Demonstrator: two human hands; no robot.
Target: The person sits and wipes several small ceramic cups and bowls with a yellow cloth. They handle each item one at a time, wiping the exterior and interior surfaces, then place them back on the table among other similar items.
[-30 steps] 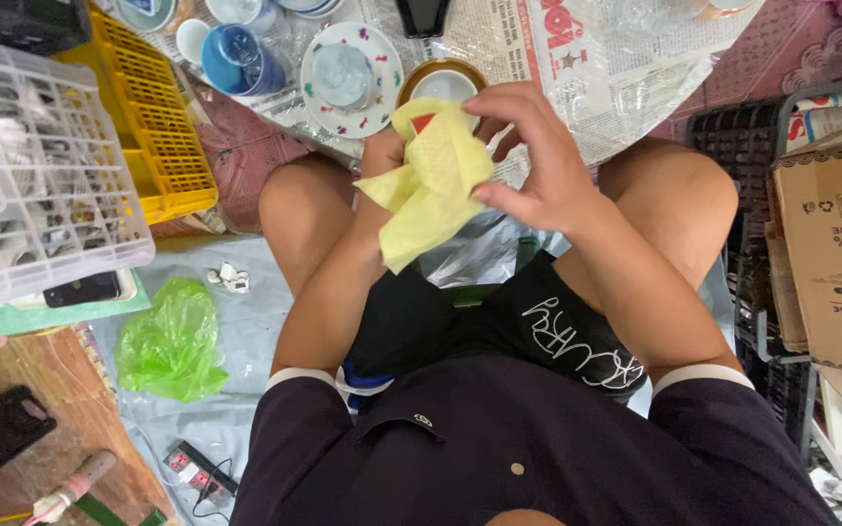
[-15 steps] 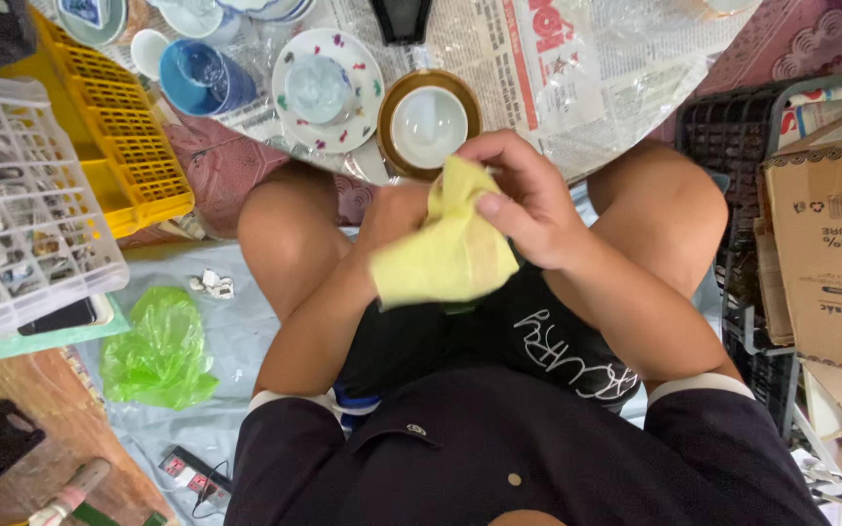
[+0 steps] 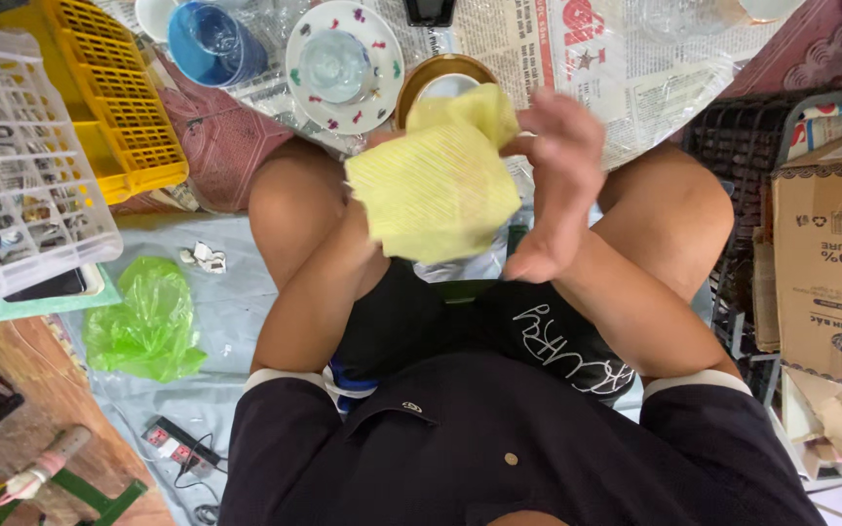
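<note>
I sit with my knees apart and hold a yellow cloth (image 3: pixel 436 185) in front of me. My left hand (image 3: pixel 374 146) is almost wholly hidden under the cloth and grips it from beneath. My right hand (image 3: pixel 562 185), blurred, presses against the cloth's right side, fingers curled on its edge. Whether the cloth wraps another object I cannot tell. Just beyond the cloth a brown saucer with a white cup (image 3: pixel 440 80) rests on newspaper (image 3: pixel 528 39).
A patterned white saucer with a clear glass (image 3: pixel 343 63) and a blue cup (image 3: pixel 209 41) lie on the newspaper. Yellow crate (image 3: pixel 124 107) and white crate (image 3: pixel 21 185) at left. Green plastic bag (image 3: pixel 148 321) on the floor. Cardboard box (image 3: pixel 835 263) at right.
The cloth has been spread wider and lifted toward the camera. My right hand slid to its right side. The view shifted slightly toward the dishes.
</note>
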